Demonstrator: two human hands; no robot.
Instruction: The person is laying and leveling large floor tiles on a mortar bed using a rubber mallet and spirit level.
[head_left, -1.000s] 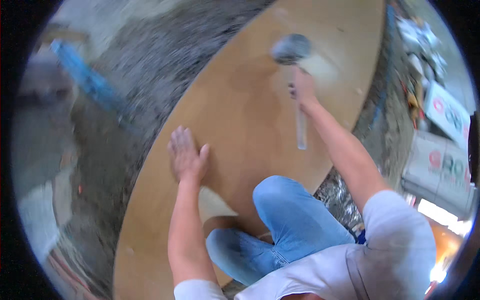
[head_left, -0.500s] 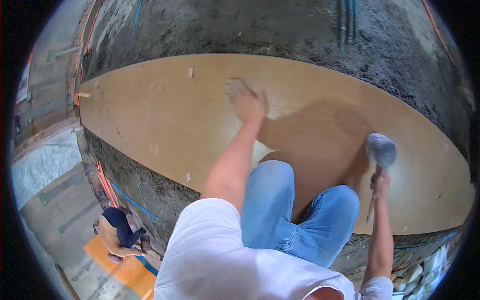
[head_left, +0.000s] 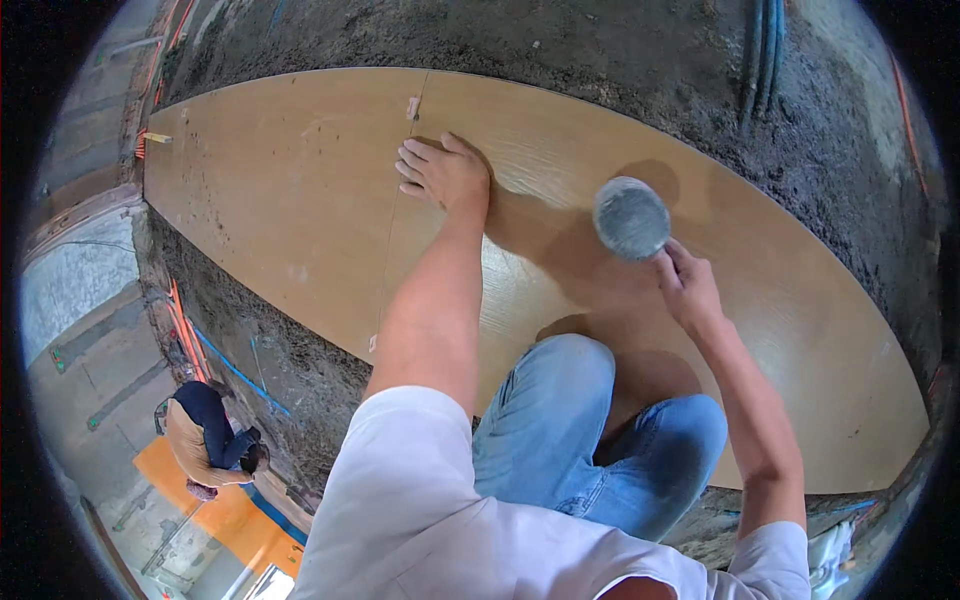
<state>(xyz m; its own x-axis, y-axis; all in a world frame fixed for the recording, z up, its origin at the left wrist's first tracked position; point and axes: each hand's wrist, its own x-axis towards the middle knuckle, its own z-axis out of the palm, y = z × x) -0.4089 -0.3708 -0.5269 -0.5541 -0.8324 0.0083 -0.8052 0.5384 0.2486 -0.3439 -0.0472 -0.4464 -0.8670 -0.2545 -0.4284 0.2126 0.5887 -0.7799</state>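
Large glossy tan tiles (head_left: 270, 190) lie under me, divided by a thin seam with a small pale clip (head_left: 412, 107) at its top end and another (head_left: 373, 343) lower down. My left hand (head_left: 448, 175) lies open on the tile just right of that seam, fingers apart. My right hand (head_left: 688, 285) grips a mallet with a round grey head (head_left: 631, 218), held over the tile to the right of my left hand; its handle is mostly hidden. My bent knees in jeans are below both hands.
Rough grey mortar (head_left: 600, 50) surrounds the tiles, with dark conduits (head_left: 762, 60) at top right and orange and blue tubes (head_left: 185, 330) at left. A crouching co-worker (head_left: 208, 440) is at lower left beside an orange panel (head_left: 160, 465). White sacks (head_left: 828, 560) lie at lower right.
The view has swung round, showing the tiles crosswise. Since half a second ago my left hand has shifted toward the seam, and the mallet has moved up and left.
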